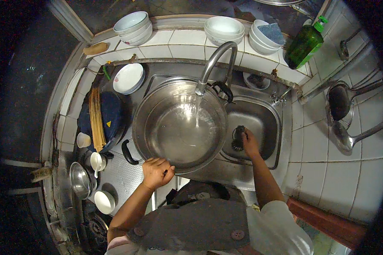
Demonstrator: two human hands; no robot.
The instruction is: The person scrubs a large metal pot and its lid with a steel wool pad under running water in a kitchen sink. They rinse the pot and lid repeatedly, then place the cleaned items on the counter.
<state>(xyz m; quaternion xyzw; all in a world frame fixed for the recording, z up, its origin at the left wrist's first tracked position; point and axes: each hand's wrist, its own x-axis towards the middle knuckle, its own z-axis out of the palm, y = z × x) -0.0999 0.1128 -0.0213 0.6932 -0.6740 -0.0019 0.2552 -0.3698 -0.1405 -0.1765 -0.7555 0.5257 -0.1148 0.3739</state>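
A wide stainless steel pot [159, 134] with black handles sits over the left sink basin. Water runs into it from the curved metal faucet [217, 60]. My left hand [158, 173] is closed over the pot's near rim. Down in the smaller right basin [264, 121], my right hand [250, 143] has its fingers at a dark round piece [240, 130], beside the drain strainer [237, 145]. Whether the fingers grip that piece is hard to tell.
White bowls [225, 28] and a green pump bottle [304, 46] line the tiled ledge. Plates [128, 78], chopsticks [97, 121] on a dark blue object, small bowls [104, 202] and metal basins [80, 180] stand left. Ladles [344, 140] hang on the right wall.
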